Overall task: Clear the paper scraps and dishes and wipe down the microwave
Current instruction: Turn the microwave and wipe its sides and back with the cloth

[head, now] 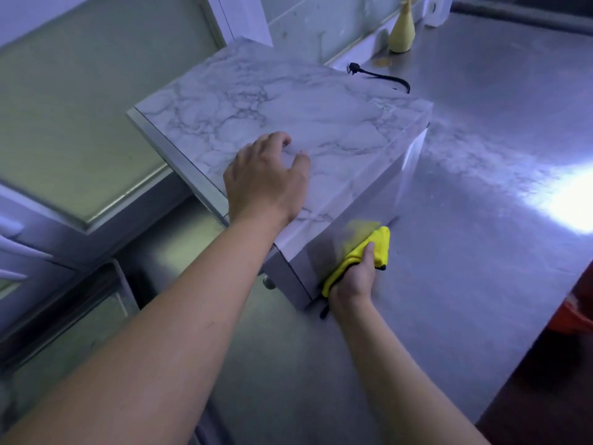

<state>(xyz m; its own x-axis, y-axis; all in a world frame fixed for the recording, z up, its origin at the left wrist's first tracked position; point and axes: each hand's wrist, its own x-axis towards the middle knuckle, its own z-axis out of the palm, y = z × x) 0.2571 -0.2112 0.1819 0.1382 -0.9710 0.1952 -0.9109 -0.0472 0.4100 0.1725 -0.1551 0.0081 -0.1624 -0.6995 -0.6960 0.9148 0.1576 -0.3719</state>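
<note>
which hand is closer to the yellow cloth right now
Right. The right hand holds the folded yellow cloth against the side of the marble-patterned microwave. The left hand rests on the microwave's top, above and left of the cloth, not touching it.

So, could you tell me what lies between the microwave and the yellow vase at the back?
Head view: a black power cord lies on the steel counter between the microwave and the yellow vase.

Dim, bluish light. White glare burns at the right edge of the brushed steel worktop (481, 284); sheen streaks the glossy side of the marble-patterned white microwave (305, 101). Soft detail, bowed frame edges.
</note>
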